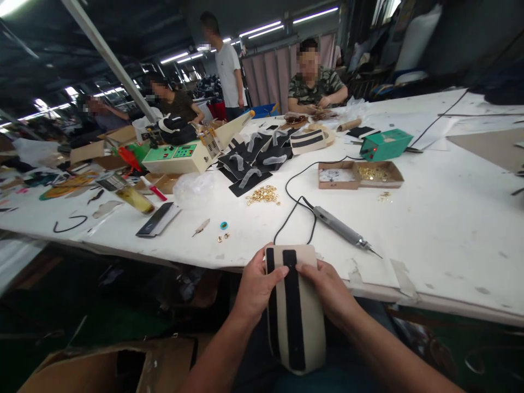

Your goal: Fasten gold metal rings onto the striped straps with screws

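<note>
A beige strap-like panel (315, 333) with two black stripes hangs over the table's front edge, curving down toward my lap. My left hand (257, 286) grips its upper left side, thumb pressed on the face by the middle stripe. On the other side my right hand (329, 286) holds the upper right edge, its thumb also at that stripe. Both sets of fingers are mostly hidden behind the panel. Just beyond lies a grey electric screwdriver (341, 228) with a thin tip and a black cord. Small gold metal pieces (262, 195) form a heap farther back.
Black pieces with clear plastic strips (249, 177) lie beyond the gold heap. A green power box (385, 145) stands behind a divided cardboard tray (360, 184). Left are a dark booklet (158, 220) and a machine (176, 158). An open carton (94, 363) sits below. Several people are farther back.
</note>
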A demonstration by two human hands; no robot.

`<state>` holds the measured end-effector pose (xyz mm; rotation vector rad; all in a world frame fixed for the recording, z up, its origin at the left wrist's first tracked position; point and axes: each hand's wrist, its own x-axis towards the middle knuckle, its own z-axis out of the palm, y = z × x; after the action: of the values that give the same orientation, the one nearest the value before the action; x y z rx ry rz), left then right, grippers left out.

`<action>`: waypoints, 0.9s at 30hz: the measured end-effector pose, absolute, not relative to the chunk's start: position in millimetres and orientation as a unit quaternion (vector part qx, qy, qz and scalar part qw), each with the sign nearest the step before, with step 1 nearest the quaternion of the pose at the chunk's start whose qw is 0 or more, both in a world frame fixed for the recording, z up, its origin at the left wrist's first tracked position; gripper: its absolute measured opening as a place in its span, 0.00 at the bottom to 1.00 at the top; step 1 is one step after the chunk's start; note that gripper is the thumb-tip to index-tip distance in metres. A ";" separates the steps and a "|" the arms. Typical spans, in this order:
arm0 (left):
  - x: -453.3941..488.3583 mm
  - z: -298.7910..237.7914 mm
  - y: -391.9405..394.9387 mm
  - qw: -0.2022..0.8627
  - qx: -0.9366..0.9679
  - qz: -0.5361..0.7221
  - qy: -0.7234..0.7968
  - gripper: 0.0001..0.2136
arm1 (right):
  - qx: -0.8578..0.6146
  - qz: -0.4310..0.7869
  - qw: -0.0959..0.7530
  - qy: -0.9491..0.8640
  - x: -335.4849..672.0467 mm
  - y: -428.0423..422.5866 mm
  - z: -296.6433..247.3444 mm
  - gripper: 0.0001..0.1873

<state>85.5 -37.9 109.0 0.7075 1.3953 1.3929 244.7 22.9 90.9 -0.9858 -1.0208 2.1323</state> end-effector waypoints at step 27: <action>86.7 82.3 35.7 0.458 0.372 0.352 0.727 0.09 | -0.448 0.564 -0.033 -0.693 254.1 133.6 84.4 0.10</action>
<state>86.7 35.7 82.3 0.9156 1.7913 0.8682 254.1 133.6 84.4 -1.4376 -2.2228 1.8100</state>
